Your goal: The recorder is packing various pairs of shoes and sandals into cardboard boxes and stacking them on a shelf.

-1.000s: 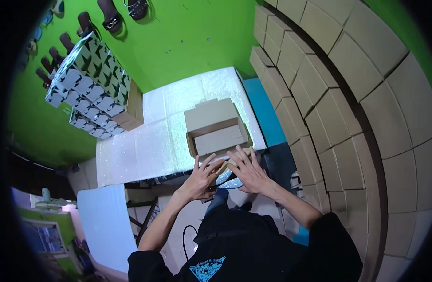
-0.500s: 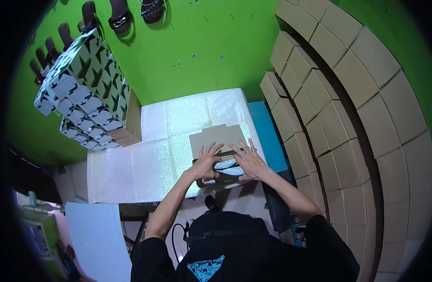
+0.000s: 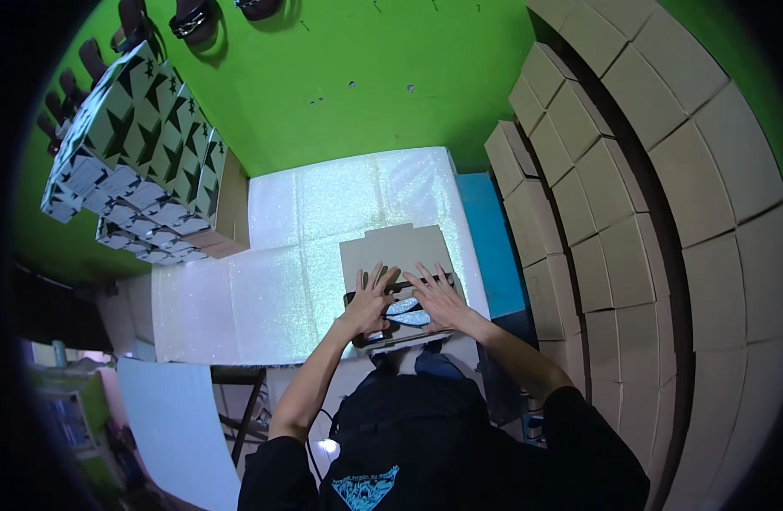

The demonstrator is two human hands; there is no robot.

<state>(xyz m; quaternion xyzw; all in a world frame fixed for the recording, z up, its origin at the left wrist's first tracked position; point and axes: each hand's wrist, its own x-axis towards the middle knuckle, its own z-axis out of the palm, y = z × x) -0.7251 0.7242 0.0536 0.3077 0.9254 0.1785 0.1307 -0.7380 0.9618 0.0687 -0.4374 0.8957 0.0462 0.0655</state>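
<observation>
A brown cardboard box (image 3: 397,249) stands near the front edge of the covered table, its lid flap folded back away from me. Inside it lie silvery, glittery pieces (image 3: 410,318) with dark edging, which look like sandals; my hands hide part of them. My left hand (image 3: 368,305) rests over the left side of the box, fingers spread toward the lid. Over the right side lies my right hand (image 3: 440,303), its fingers also spread. Both hands touch the contents or the box's inside, and neither is wrapped round anything.
A shimmering white cloth covers the table (image 3: 238,298). Star-patterned boxes (image 3: 144,153) are stacked at its far left. Sandals (image 3: 194,24) hang on the green wall. Tall stacks of plain brown boxes (image 3: 621,247) line the right side. A pale board (image 3: 174,426) is at the lower left.
My view has shifted slightly. Both hands have settled flatter over the box, the right one moving a little inward, so the silvery pieces show differently between them. The lid flap stays folded back.
</observation>
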